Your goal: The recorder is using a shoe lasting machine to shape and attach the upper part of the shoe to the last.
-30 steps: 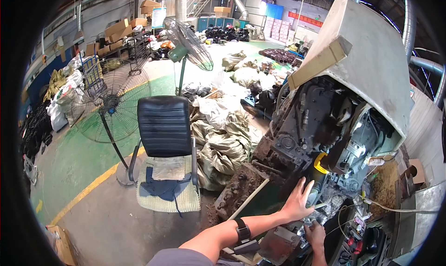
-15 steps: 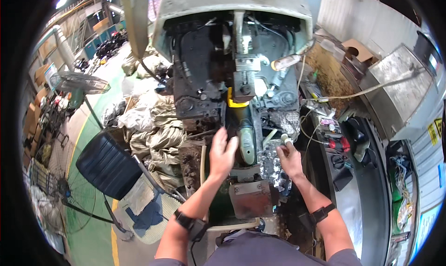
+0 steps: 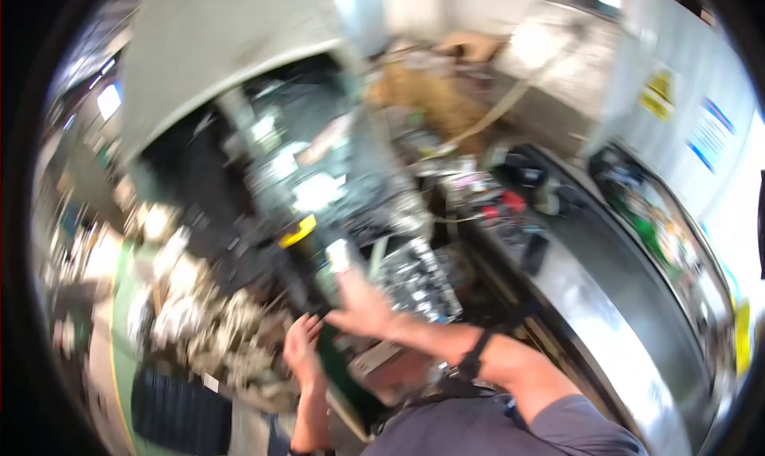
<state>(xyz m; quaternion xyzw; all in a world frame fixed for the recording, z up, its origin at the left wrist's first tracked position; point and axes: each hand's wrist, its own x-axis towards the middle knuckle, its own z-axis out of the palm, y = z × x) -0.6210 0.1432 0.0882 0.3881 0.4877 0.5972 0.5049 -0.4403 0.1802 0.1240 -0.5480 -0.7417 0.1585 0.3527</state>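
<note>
In the blurred head view, the right hand [image 3: 362, 306] is closed around a small, white, roughly cylindrical object [image 3: 338, 257] at its 11 o'clock. At its 8 o'clock, the left hand [image 3: 303, 351] is loosely open near the right thumb. Farther toward 11 o'clock sits a bright-yellow curved piece [image 3: 298, 231] on the grey-hooded machine [image 3: 239, 41].

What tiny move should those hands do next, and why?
Perhaps the left hand should reach up and steady the dark piece below the yellow part. That hand looks empty, though the picture is blurry, while the right hand seems to hold a small white thing close beside that piece.
</note>
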